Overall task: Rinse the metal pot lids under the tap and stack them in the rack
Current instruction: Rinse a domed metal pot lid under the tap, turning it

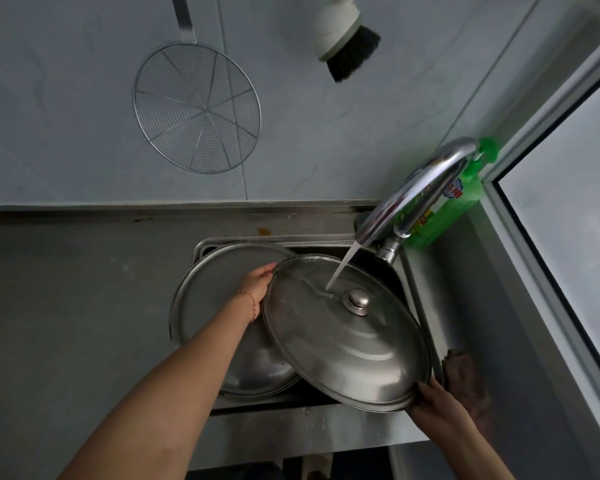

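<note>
Item one: the domed metal lid (347, 334), knob (358, 301) upward, which we hold tilted over the sink (208, 245). Our left hand (257, 280) curls its grip round the lid's far left rim; our right hand (437, 400) pinches the near right rim, fingers wrapped under the edge. Both grips are closed on this lid.

Item two: the tap (420, 188), chrome, curved, running. Its stream (342, 270) lands on the lid's top just beside the knob.

Item three: a second metal lid (205, 292), larger and flatter, lying in the sink under our left forearm and partly beneath the held lid.

Item four: a green detergent bottle (465, 199), upright behind the tap.

Item five: a brown cloth (465, 375) on the table, right of the sink and just beside our right hand.

Item six: a wire skimmer (196, 107) and a black-bristled brush (350, 43), hanging on the tiled wall above.
</note>
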